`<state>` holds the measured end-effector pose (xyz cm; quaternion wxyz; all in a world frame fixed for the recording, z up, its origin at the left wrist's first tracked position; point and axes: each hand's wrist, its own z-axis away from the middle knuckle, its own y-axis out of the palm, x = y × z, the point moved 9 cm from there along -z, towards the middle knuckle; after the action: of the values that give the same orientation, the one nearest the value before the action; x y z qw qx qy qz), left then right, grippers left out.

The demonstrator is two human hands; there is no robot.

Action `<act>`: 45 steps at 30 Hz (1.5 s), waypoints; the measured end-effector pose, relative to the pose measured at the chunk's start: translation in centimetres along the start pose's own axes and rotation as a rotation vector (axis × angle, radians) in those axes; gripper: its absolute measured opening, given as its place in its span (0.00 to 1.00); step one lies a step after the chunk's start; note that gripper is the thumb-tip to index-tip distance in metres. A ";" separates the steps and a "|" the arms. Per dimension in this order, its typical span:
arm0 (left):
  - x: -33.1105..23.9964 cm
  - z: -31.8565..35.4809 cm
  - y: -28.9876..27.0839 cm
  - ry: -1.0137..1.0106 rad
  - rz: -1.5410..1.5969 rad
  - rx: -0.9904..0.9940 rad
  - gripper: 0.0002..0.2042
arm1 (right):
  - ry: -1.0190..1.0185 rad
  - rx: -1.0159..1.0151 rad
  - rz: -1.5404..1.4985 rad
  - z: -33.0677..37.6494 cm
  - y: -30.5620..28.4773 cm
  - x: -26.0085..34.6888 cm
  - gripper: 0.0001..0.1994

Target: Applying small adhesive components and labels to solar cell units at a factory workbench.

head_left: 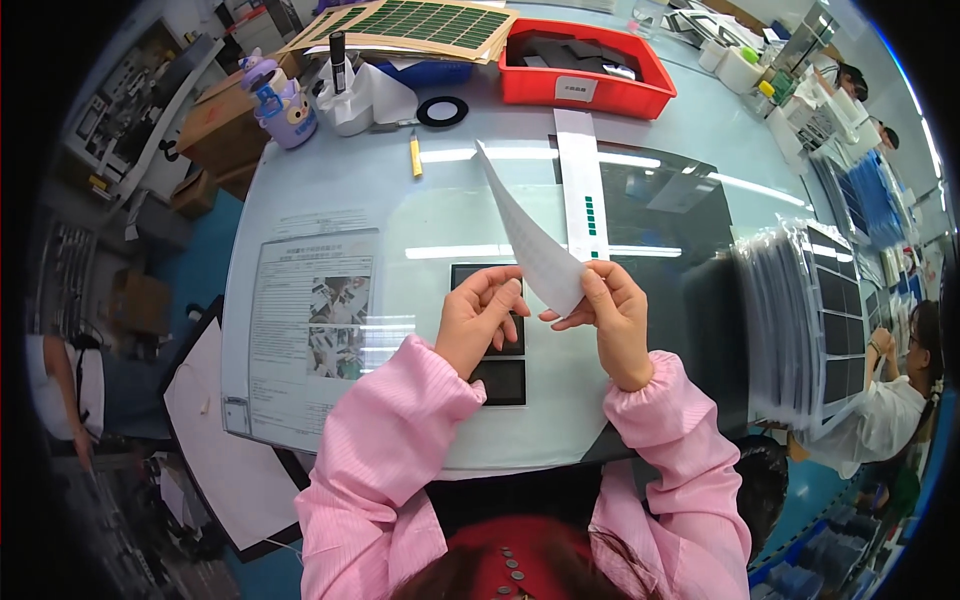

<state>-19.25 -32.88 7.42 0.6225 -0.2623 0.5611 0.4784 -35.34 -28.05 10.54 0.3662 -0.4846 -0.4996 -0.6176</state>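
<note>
My right hand (616,318) pinches the lower corner of a thin white sheet (540,248) between thumb and fingers. The sheet curves upward to the left above the table. Just left of it, my left hand (480,322) has its thumb and forefinger pressed together; whether something small is between them I cannot make out. Beneath the left hand lie dark rectangular panels (498,383) with pale edges, partly hidden by the hand. Behind the sheet, a white strip (578,160) with a row of small green squares lies flat on the table.
A red bin (588,98) of dark pieces stands at the back, beside stacked green-patterned sheets (440,24). A yellow marker (416,157), a black tape roll (442,111) and a purple bottle (287,112) sit back left. Printed instructions (285,340) lie left; bagged panels (790,320) stand right, near a co-worker (900,390).
</note>
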 end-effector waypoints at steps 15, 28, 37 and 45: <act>-0.5 0.3 -0.8 0.001 0.100 0.017 0.09 | 0.078 0.139 0.059 -0.2 1.3 -0.3 0.10; 1.4 0.6 -0.7 -0.170 0.309 0.024 0.07 | -0.644 0.029 0.914 1.4 2.4 3.3 0.07; 0.6 1.0 -0.3 -0.167 0.615 0.115 0.08 | -0.887 -0.025 1.128 1.5 2.0 4.9 0.05; -1.3 1.3 -2.1 0.000 0.510 0.045 0.08 | -0.723 -0.650 0.957 -0.3 -11.1 9.5 0.06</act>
<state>-16.68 -33.05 8.54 0.4873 -0.0983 0.6196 0.6075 -48.25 -25.46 16.76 0.2449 -0.9135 -0.1101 -0.3057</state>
